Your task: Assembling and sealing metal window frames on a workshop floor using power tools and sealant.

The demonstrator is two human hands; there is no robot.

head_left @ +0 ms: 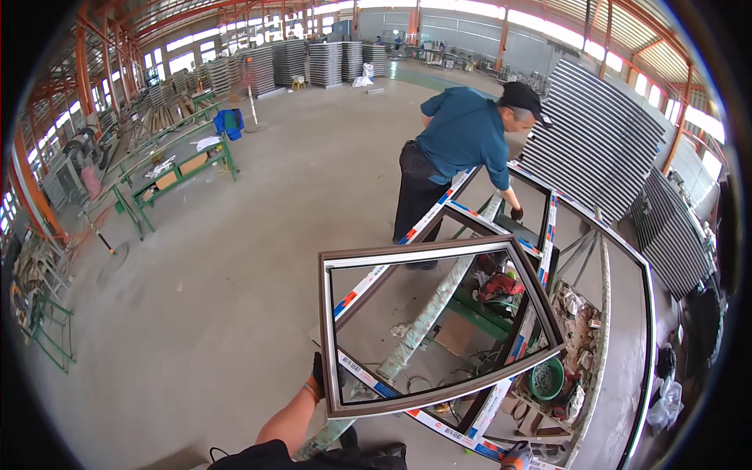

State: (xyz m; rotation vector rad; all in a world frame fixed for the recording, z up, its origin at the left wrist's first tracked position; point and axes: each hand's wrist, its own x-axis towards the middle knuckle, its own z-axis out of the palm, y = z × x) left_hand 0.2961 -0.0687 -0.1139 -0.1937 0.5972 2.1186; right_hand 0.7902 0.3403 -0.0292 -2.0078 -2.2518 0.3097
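Note:
A brown and white window sash (440, 252) with no glass tilts above a larger window frame (356, 296) covered in printed protective strips. My left hand (318, 375), in a dark glove, is closed around the sash's left side near its lower corner; the frame member hides part of the fingers. At the lower edge, a grey and orange gloved hand, my right hand (517, 456), is beside the large frame's near rail. Its fingers are too small and cut off to make out. Under the frame runs a worn, padded support bar (431, 317).
A co-worker (466, 133) in a blue shirt bends over the frame's far end, one gloved hand reaching in. A green bowl (546, 379) of small pieces stands on a cluttered tray (599, 345). Stacked profiles (593, 141) rise at right; green trestles (172, 176) stand left.

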